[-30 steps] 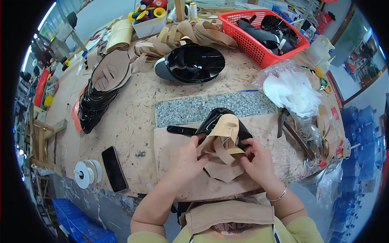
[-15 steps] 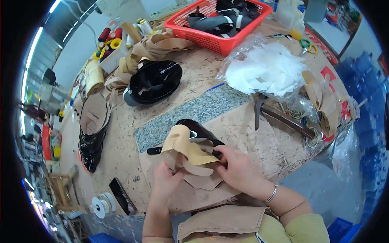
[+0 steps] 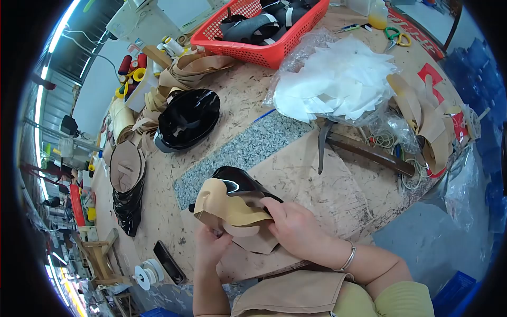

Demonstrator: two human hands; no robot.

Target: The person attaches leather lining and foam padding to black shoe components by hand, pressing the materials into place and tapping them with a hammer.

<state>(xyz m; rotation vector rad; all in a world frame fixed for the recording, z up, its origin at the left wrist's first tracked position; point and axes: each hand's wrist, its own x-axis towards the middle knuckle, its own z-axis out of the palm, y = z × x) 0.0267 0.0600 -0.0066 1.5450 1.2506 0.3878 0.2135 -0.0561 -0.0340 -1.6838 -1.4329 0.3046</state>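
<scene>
Both hands are on a shoe upper made of glossy black material and a tan lining. The tan side is turned up and curls over on the left. My left hand pinches its lower left edge between thumb and fingers. Along the right edge my right hand is closed, with the fingers on the outside and the thumb partly hidden. The upper is held above a brown board near the front of the worktable. Beyond it lies a speckled stone slab.
A hammer lies right of the slab, below a bag of white cut pieces. A black upper and a nested stack of uppers stand left. A phone and white spool are front left; a red basket is behind.
The camera view has turned slightly, so the table's contents sit differently in the picture. Both hands keep hold of the upper; the right fingers lie a little further over its edge.
</scene>
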